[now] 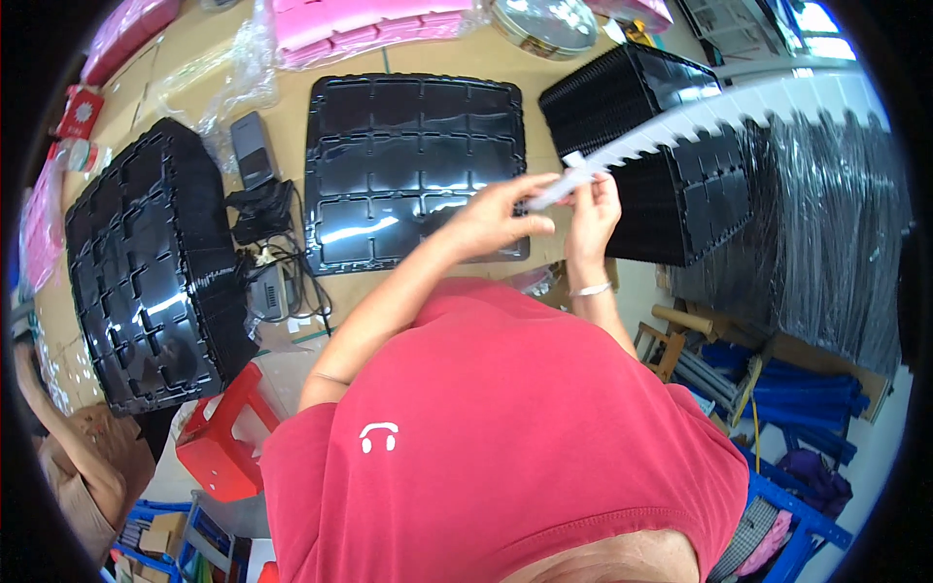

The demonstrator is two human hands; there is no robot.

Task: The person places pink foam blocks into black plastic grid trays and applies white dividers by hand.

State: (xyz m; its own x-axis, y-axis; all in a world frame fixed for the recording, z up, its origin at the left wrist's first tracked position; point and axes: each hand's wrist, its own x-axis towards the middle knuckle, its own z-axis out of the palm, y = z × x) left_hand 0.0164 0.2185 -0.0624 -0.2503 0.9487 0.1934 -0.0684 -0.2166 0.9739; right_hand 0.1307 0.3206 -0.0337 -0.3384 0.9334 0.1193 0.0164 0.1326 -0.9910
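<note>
A long white strip with a row of notches [671,131] runs from between my hands up to the far right. Its near end lies at the fingers of my left hand [491,216], which close around it loosely, the thumb standing a little off. Just to the right, my right hand [593,209] pinches the strip between thumb and fingers. A small white tab [573,158] sticks up from the strip there. Below my hands is a black plastic tray with compartments [413,155], flat on the table.
Stacks of black trays stand at left [146,262] and right [671,194]. A dark phone-like device [253,148], cables and a grey box [267,293] lie left of the middle tray. Pink bundles [369,29] and a round tin [546,27] sit behind. Another person's arm [73,437] shows at lower left.
</note>
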